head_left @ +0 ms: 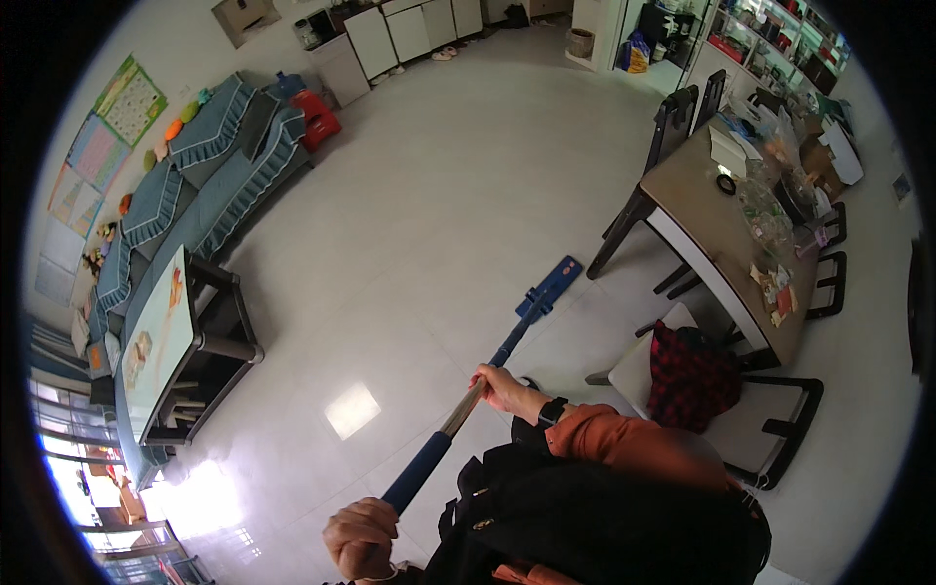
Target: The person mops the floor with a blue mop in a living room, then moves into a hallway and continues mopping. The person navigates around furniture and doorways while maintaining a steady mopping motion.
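A flat mop [417,473] with a blue and silver pole slants away from me across the floor. Its blue rectangular head [558,284] lies on the light tiles close to a leg of the dining table. My left hand [361,534] is closed around the top end of the blue grip. Lower down the pole, my right hand [499,387] wraps round it near where silver meets blue. A dark watch [552,411] sits on my right wrist, below an orange sleeve [624,441].
To the right, a cluttered dining table [682,180] has dark chairs around it; one chair [639,375] holds a red-and-black checked cloth [690,375]. At left stand a coffee table [156,341] and a blue sofa [210,200], with a red stool [317,119] at its far end. White cabinets [409,37] line the back.
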`<state>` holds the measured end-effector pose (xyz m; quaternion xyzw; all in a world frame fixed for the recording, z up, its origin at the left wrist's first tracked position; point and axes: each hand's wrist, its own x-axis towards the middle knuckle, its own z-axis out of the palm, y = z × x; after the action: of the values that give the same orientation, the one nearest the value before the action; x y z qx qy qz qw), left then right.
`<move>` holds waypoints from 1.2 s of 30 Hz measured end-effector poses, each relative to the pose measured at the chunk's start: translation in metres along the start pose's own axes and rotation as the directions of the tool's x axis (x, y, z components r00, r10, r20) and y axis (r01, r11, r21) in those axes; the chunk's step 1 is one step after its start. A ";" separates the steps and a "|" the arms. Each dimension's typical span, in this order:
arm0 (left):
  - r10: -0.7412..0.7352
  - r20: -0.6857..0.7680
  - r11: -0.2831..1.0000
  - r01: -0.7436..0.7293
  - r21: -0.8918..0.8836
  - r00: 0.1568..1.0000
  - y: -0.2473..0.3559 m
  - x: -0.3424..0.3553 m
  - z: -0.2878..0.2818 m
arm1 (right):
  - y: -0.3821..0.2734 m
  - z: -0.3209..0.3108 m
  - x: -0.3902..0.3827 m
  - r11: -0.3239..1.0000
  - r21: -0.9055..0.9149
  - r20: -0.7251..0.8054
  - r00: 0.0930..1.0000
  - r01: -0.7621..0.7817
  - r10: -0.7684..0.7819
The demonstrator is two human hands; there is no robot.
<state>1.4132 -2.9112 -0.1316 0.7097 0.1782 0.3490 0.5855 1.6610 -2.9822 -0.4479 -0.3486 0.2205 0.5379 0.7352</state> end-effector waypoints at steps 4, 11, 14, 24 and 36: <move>-0.101 0.113 0.981 0.118 -0.154 0.988 -0.054 0.046 0.049 | -0.085 -0.020 0.056 0.986 -0.057 -0.019 0.988 0.154 -0.155; 0.056 0.402 0.979 0.029 -0.202 0.914 -0.190 0.147 0.164 | -0.257 -0.100 0.176 0.944 -0.056 -0.103 0.938 0.326 -0.330; 0.004 0.499 0.936 0.172 -0.307 0.866 -0.226 0.140 0.211 | -0.309 -0.131 0.197 0.894 -0.426 -0.392 0.861 0.142 -0.324; -0.187 0.194 0.862 0.255 -0.439 0.963 -0.185 0.077 0.123 | -0.241 -0.125 0.160 0.868 -0.488 -0.164 0.986 -0.095 0.015; -0.303 -0.470 0.901 0.089 -0.424 0.829 0.010 -0.191 -0.115 | 0.118 -0.085 -0.018 0.786 -0.354 -0.056 0.850 -0.508 0.524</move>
<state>1.1985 -2.9591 -0.1685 0.4357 0.3329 0.4940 0.6747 1.5478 -3.0360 -0.5241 -0.3897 0.1896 0.7566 0.4896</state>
